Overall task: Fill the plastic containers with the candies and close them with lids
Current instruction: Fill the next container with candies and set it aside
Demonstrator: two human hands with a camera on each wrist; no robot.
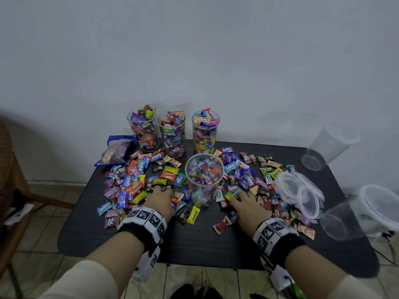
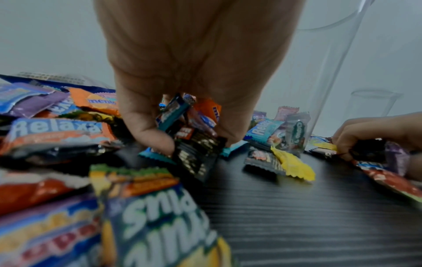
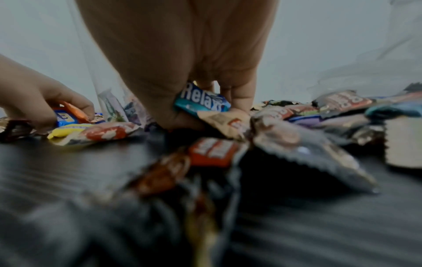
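Observation:
Wrapped candies lie scattered over a black table. A clear plastic container, partly filled, stands in the middle between my hands. My left hand is down on the pile left of it, fingers curled round several candies. On the pile to the container's right, my right hand pinches a blue Relaxa candy and others. Three filled containers without lids stand at the back. Clear lids are stacked at the right.
A blue candy bag lies at the back left. Empty clear containers lie on their sides at the right edge, another nearer. A wooden chair stands to the left. The wall is close behind the table.

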